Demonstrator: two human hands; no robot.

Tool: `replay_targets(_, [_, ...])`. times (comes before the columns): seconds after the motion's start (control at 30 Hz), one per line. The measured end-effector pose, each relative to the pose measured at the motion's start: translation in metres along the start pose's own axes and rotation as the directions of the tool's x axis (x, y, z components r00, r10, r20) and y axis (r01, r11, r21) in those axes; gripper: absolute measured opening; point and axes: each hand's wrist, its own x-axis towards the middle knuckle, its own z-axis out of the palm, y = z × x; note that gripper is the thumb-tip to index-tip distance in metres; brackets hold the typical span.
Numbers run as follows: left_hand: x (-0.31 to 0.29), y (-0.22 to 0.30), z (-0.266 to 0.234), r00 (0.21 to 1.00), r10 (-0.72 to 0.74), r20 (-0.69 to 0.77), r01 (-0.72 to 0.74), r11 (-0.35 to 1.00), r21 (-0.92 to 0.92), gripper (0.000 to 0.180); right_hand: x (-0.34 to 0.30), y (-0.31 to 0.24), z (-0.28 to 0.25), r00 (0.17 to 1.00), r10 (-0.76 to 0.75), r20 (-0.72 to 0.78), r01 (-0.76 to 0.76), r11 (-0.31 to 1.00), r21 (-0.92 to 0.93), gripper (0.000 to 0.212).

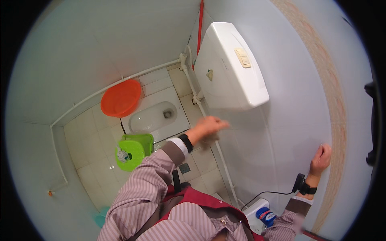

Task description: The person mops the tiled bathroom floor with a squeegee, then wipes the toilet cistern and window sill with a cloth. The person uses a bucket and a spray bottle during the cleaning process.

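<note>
My left hand point(208, 126) is stretched out over the floor, below the white toilet cistern point(229, 68) on the wall. Motion blurs its fingers, which point right, and a dim brownish smear shows under it. I cannot tell whether it holds anything. At the right, my right hand point(321, 158) is raised close to the wall by the patterned tile band point(335, 108). Its fingers are pinched together, with a tiny pale tip sticking up that I cannot make out. A dark band with a small cabled device point(298, 183) is on that wrist.
A squat toilet point(152, 117) is set in the tiled floor, with an orange basin point(122, 98) and a green stool point(132, 154) beside it. White pipes point(187, 74) run along the walls. Low at the right, a blue container point(265, 216) stands by a white ledge point(257, 207).
</note>
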Motion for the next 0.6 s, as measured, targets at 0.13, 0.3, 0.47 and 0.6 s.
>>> replay_targets(0.13, [0.041, -0.014, -0.061, 0.880, 0.026, -0.474, -0.135, 0.971, -0.198, 0.045, 0.007, -0.011, -0.004, 1.000, -0.002, -0.022, 0.002, 1.000, -0.003, 0.008])
replay_targets(0.3, [0.095, 0.008, -0.094, 0.705, 0.221, -0.674, -0.146, 0.975, 0.167, 0.036, 0.010, -0.015, -0.005, 0.996, -0.053, -0.067, 0.049, 0.997, -0.065, 0.008])
replay_targets(0.47, [0.114, -0.008, -0.103, 0.661, 0.179, -0.729, -0.117, 0.984, 0.135, 0.023, 0.009, -0.015, -0.004, 0.994, -0.088, -0.069, 0.083, 0.994, -0.075, 0.009])
replay_targets(0.6, [0.092, -0.057, -0.101, 0.594, 0.068, -0.802, -0.030, 0.998, 0.063, 0.022, 0.008, -0.013, -0.004, 0.994, -0.090, -0.069, 0.084, 0.993, -0.085, 0.009])
